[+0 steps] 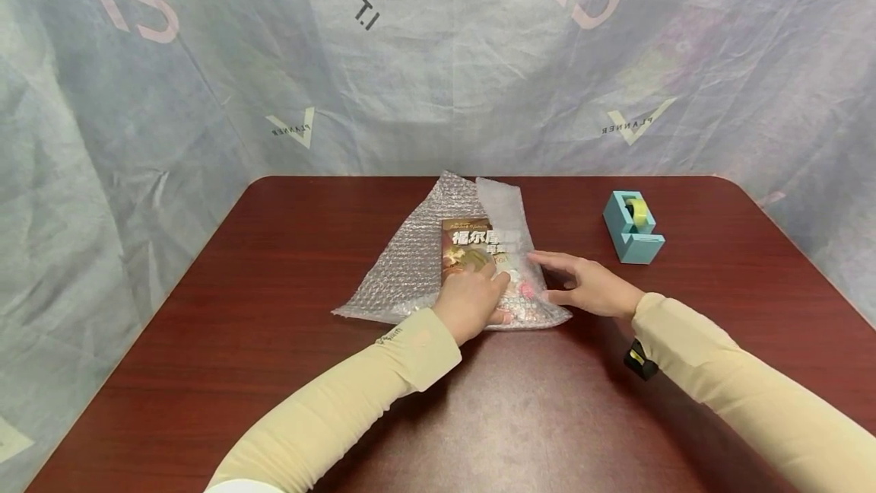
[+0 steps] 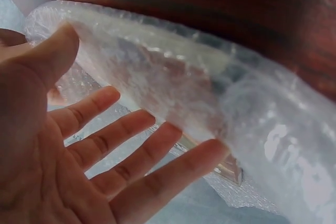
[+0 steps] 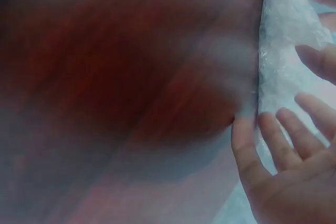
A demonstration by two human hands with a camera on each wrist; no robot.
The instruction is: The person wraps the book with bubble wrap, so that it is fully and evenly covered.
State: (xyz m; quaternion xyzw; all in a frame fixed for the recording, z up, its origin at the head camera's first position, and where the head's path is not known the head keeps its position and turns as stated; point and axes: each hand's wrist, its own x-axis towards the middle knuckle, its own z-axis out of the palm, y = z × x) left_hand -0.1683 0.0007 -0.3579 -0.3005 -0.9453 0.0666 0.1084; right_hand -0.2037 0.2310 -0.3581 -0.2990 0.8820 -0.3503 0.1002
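Observation:
A book (image 1: 452,257) with large white characters on its cover lies on a sheet of bubble wrap (image 1: 404,265). One flap of the wrap is folded over the book's right side and lower edge. My left hand (image 1: 471,297) rests on the book's lower part. In the left wrist view, the fingers of that hand (image 2: 105,145) are spread and nearly straight, with the fingertips right at the wrapped edge. At the sheet's right edge is my right hand (image 1: 588,284), its fingers extended and touching the folded flap. The right wrist view shows its fingertips (image 3: 266,121) along the wrap's edge.
A light blue tape dispenser (image 1: 633,230) with a yellow roll stands at the right back of the dark red wooden table (image 1: 274,326). A small black and yellow object (image 1: 639,360) shows beside the right sleeve. Printed grey cloth (image 1: 438,67) hangs behind the table.

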